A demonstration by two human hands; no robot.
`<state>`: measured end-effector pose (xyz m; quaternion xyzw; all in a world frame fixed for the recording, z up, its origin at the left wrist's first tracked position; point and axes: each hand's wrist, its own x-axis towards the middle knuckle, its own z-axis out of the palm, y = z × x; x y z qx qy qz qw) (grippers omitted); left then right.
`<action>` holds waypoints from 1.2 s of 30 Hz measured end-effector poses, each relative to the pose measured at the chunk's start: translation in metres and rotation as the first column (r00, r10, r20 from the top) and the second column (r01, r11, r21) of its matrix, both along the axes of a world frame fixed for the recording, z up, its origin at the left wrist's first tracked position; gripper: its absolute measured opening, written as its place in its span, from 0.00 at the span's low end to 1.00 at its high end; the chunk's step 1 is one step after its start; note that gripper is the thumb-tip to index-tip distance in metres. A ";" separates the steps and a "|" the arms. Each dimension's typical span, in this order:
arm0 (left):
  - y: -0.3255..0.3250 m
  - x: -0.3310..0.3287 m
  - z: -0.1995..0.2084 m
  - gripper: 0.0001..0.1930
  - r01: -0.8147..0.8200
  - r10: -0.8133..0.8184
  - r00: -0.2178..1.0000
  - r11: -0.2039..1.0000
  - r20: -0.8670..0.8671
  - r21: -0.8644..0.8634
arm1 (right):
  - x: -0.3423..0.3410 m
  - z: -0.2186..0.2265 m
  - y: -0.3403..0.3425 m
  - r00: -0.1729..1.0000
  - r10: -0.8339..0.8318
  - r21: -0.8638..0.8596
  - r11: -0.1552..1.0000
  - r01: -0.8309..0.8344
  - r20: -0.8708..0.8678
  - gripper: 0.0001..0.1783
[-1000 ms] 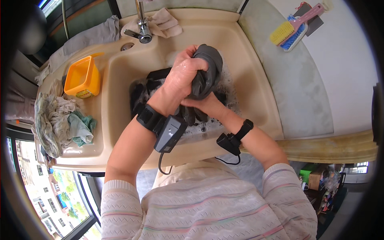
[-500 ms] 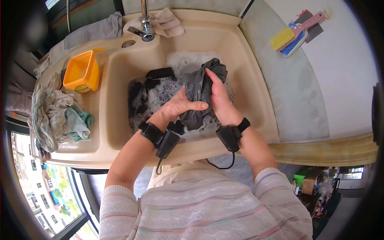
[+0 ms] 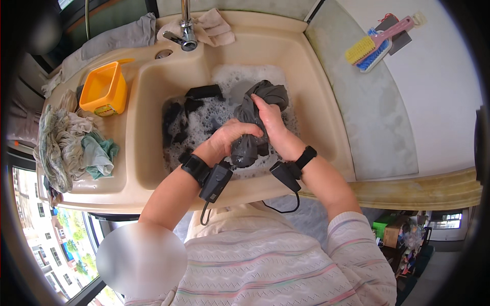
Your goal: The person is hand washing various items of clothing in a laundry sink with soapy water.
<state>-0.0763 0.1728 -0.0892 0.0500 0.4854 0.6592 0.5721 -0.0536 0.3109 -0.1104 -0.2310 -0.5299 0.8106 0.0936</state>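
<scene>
A wet dark grey cloth (image 3: 248, 148) is bunched between my two hands over the sudsy water. My left hand (image 3: 232, 135) grips its near part, the thumb lying across the folds. Higher up, my right hand (image 3: 270, 117) is closed round the same cloth, with its far end bulging out beyond the fingers. The cloth may be a garment, but its folds hide its shape. To the left of my hands, black cloth (image 3: 204, 92) lies partly sunk in the foam of the beige sink (image 3: 326, 112).
A chrome tap (image 3: 188, 38) stands at the sink's back edge beside a pale cloth (image 3: 215, 28). On the left ledge are a yellow-orange plastic basket (image 3: 103, 89) and a heap of wet cloths (image 3: 69, 140). A yellow-bristled brush (image 3: 370, 45) hangs on the right wall.
My hands have drawn closer together and tightened on the grey cloth, which is now more squeezed and twisted. Its far end has dropped slightly.
</scene>
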 end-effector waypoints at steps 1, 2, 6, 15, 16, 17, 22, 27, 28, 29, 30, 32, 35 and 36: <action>0.001 0.008 0.008 0.22 -0.053 0.053 0.999 0.998 -0.011 0.042 | -0.002 -0.005 0.004 0.997 -0.014 0.191 0.982 0.000 0.073 0.20; 0.003 0.013 0.013 0.19 -0.105 0.107 0.994 0.991 -0.019 0.085 | -0.004 -0.010 0.008 0.989 -0.043 0.374 0.927 -0.014 0.143 0.23; 0.010 0.015 0.015 0.16 -0.101 0.101 0.995 0.994 0.001 0.032 | -0.010 -0.020 0.021 0.954 -0.052 0.472 0.876 -0.099 0.296 0.27; -0.002 -0.001 0.039 0.15 -0.228 0.116 0.957 0.869 0.265 0.440 | 0.031 0.068 0.037 0.877 0.473 0.337 0.816 -0.470 0.077 0.39; 0.005 0.000 0.046 0.15 -0.215 0.102 0.960 0.865 0.261 0.454 | 0.035 0.042 0.056 0.913 0.407 0.140 0.905 -0.401 -0.016 0.39; 0.009 0.003 0.055 0.14 -0.243 0.083 0.946 0.819 0.313 0.519 | 0.037 0.028 0.063 0.938 0.334 -0.076 0.937 -0.341 -0.093 0.40; 0.021 0.012 0.073 0.12 -0.394 0.067 0.864 0.708 0.499 0.586 | 0.066 0.030 0.049 0.850 0.505 0.826 0.537 -0.172 -0.151 0.40; 0.023 0.043 0.078 0.33 -0.158 -0.222 0.870 0.719 0.440 0.676 | 0.035 0.053 0.062 0.793 0.316 -0.236 0.840 -0.489 -0.520 0.37; 0.020 0.046 0.078 0.33 -0.156 -0.223 0.871 0.720 0.438 0.676 | 0.024 0.058 0.073 0.793 0.314 -0.235 0.841 -0.488 -0.522 0.37; 0.016 0.047 0.076 0.32 -0.096 -0.206 0.893 0.781 0.400 0.617 | 0.017 0.062 0.088 0.810 0.223 -0.229 0.888 -0.398 -0.542 0.32; 0.012 0.047 0.074 0.32 -0.039 -0.193 0.913 0.835 0.359 0.548 | 0.012 0.064 0.101 0.817 0.131 -0.226 0.926 -0.304 -0.561 0.28; 0.012 0.040 0.064 0.28 -0.091 -0.069 0.914 0.926 0.399 0.367 | 0.008 0.084 0.112 0.899 0.127 -0.123 0.973 -0.195 -0.418 0.24; 0.005 0.013 0.071 0.21 0.301 -0.280 0.904 0.954 -0.324 0.016 | -0.002 0.071 0.116 0.977 0.148 0.134 0.983 -0.127 -0.156 0.16; 0.009 0.011 0.070 0.21 0.307 -0.287 0.903 0.952 -0.320 0.013 | -0.003 0.058 0.118 0.984 0.172 0.267 0.951 -0.156 -0.039 0.12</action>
